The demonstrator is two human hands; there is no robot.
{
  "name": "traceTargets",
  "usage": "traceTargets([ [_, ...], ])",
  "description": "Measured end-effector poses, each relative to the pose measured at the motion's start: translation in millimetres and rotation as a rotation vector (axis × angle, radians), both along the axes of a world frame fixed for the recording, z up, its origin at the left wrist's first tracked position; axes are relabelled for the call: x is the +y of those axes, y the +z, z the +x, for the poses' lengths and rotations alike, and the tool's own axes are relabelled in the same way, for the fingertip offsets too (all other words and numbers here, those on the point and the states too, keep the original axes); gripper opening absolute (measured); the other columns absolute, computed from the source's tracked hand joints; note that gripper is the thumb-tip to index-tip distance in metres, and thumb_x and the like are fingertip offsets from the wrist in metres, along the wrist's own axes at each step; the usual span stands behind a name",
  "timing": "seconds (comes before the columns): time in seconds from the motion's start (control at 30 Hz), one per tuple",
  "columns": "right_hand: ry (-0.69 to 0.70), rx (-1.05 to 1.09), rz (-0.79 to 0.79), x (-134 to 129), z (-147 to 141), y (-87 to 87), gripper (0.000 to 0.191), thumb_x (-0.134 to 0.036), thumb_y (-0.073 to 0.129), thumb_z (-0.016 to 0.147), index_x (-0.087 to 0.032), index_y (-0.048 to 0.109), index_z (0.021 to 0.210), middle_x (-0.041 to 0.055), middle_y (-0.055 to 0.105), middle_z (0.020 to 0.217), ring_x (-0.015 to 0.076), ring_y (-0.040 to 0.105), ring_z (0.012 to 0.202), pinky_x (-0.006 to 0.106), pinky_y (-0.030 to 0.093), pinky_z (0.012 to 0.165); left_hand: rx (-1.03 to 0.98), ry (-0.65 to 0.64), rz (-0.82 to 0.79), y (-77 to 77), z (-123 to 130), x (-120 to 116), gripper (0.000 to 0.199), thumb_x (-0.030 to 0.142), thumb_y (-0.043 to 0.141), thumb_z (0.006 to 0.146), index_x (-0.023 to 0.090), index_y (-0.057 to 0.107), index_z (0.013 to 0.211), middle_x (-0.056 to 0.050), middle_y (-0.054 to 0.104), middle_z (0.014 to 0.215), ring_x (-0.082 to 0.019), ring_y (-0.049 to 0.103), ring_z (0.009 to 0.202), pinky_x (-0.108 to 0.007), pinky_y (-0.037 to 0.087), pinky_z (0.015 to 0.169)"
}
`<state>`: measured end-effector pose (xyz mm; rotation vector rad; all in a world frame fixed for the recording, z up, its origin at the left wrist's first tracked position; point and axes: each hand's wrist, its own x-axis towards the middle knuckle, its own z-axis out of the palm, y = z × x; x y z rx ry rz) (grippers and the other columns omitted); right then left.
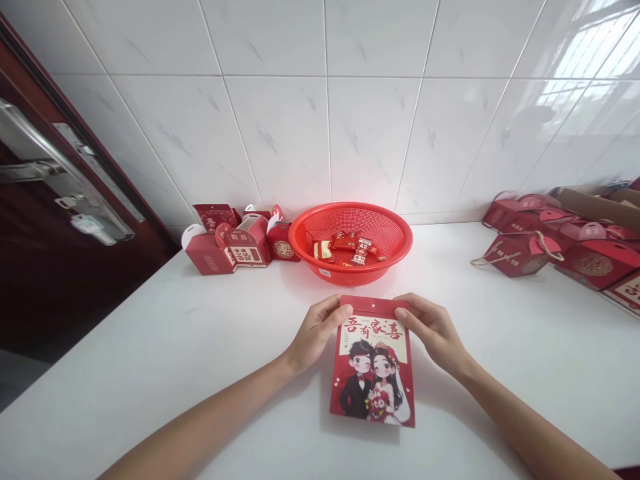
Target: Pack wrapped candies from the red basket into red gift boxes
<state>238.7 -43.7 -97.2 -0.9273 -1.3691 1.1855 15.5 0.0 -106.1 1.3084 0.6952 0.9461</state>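
Two hands, left (316, 333) and right (433, 330), clamp fingers and thumbs on the top corners of a red card packet (373, 373) picturing a cartoon couple, above the near middle of a white table (240, 373) against a tiled wall (280, 133); behind it sits a red basket (350, 272) of sweets (345, 241), between red gift boxes, with a dark wooden door (45, 253) at left

I see bright, cool, even light, with barred window glare on the glossy wall tiles (370, 140) at two o'clock. Soft shadow falls under the card (373, 373) at six. Edges stretch wide-angle; three o'clock looks soft.
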Motion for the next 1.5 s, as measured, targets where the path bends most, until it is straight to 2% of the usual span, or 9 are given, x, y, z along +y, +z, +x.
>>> traceTargets([
  [0.1, -0.022, -0.014, 0.007, -0.3, 0.7, 0.0, 0.027, -0.048, 0.068, 0.092, -0.021, 0.071, 0.092, 0.0048, 0.077, 0.086, 0.0185, 0.072, 0.073, 0.027, 0.058, 0.064, 0.018, -0.014, 0.049, -0.2, 0.0, 0.8, 0.032, 0.047, 0.065, 0.094, 0.017, 0.058, 0.084, 0.002, 0.054, 0.075, -0.013, 0.051, 0.071, -0.026, 0.045, 0.07],
  [0.27, -0.028, -0.033, 0.008, 0.9, 2.0, -1.8, 0.029, -0.049, 0.067, 0.092, -0.02, 0.072, 0.095, 0.0053, 0.077, 0.087, 0.0188, 0.071, 0.07, 0.029, 0.059, 0.065, 0.053, 0.024, 0.106, 0.5, 0.3, 2.3, 0.039, 0.048, 0.064, 0.094, 0.018, 0.05, 0.074, 0.004, 0.046, 0.071, -0.011, 0.042, 0.066, -0.024, 0.04, 0.063],
  [0.47, -0.056, -0.079, 0.006, 1.0, 1.9, -1.0, 0.034, -0.054, 0.066, 0.091, -0.02, 0.072, 0.095, 0.0068, 0.077, 0.089, 0.0213, 0.071, 0.072, 0.032, 0.06, 0.064, 0.058, 0.032, 0.062, -0.4, 1.7, 1.4, 0.037, 0.051, 0.064, 0.093, 0.018, 0.054, 0.079, 0.002, 0.051, 0.073, -0.014, 0.049, 0.07, -0.026, 0.044, 0.067],
  [0.7, -0.046, -0.06, -0.001, -0.4, 1.8, -0.9, 0.031, -0.052, 0.066, 0.092, -0.021, 0.071, 0.093, 0.0063, 0.077, 0.087, 0.0211, 0.072, 0.074, 0.029, 0.058, 0.063, 0.07, 0.05, 0.081, -4.0, 1.2, 3.3, 0.04, 0.052, 0.065, 0.093, 0.019, 0.05, 0.075, 0.002, 0.049, 0.072, -0.013, 0.047, 0.068, -0.025, 0.043, 0.064],
  [1.0, -0.06, -0.082, 0.001, 0.3, 3.1, -1.2, 0.034, -0.053, 0.066, 0.091, -0.02, 0.072, 0.095, 0.0068, 0.077, 0.088, 0.0221, 0.072, 0.076, 0.03, 0.058, 0.063, 0.073, 0.022, 0.099, -3.5, 1.4, 4.6, 0.037, 0.051, 0.063, 0.094, 0.017, 0.055, 0.08, 0.001, 0.053, 0.076, -0.014, 0.05, 0.072, -0.027, 0.045, 0.069],
  [1.2, -0.058, -0.081, 0.012, 0.6, 3.8, 0.8, 0.033, -0.053, 0.066, 0.092, -0.021, 0.071, 0.096, 0.0062, 0.076, 0.087, 0.021, 0.071, 0.074, 0.03, 0.057, 0.064, 0.113, 0.083, 0.173, -2.1, 1.4, 3.3, 0.042, 0.053, 0.063, 0.093, 0.018, 0.051, 0.073, 0.003, 0.045, 0.07, -0.012, 0.042, 0.067, -0.025, 0.041, 0.064],
  [1.37, -0.072, -0.16, 0.08, 1.0, 3.5, 1.1, 0.036, -0.055, 0.063, 0.094, -0.022, 0.071, 0.105, 0.0072, 0.076, 0.092, 0.0227, 0.071, 0.081, 0.032, 0.058, 0.071, 0.097, 0.177, 0.26, 1.1, 1.3, 1.7, 0.042, 0.052, 0.063, 0.094, 0.019, 0.051, 0.072, 0.004, 0.042, 0.067, -0.012, 0.037, 0.064, -0.024, 0.038, 0.061],
  [1.5, -0.128, -0.216, 0.172, 1.6, 3.0, 1.3, 0.033, -0.053, 0.062, 0.094, -0.022, 0.074, 0.096, 0.0076, 0.076, 0.096, 0.023, 0.069, 0.084, 0.033, 0.058, 0.075, 0.085, 0.233, 0.319, 4.3, 1.0, -0.7, 0.041, 0.05, 0.063, 0.094, 0.019, 0.052, 0.069, 0.003, 0.045, 0.066, -0.012, 0.04, 0.064, -0.025, 0.04, 0.063],
])
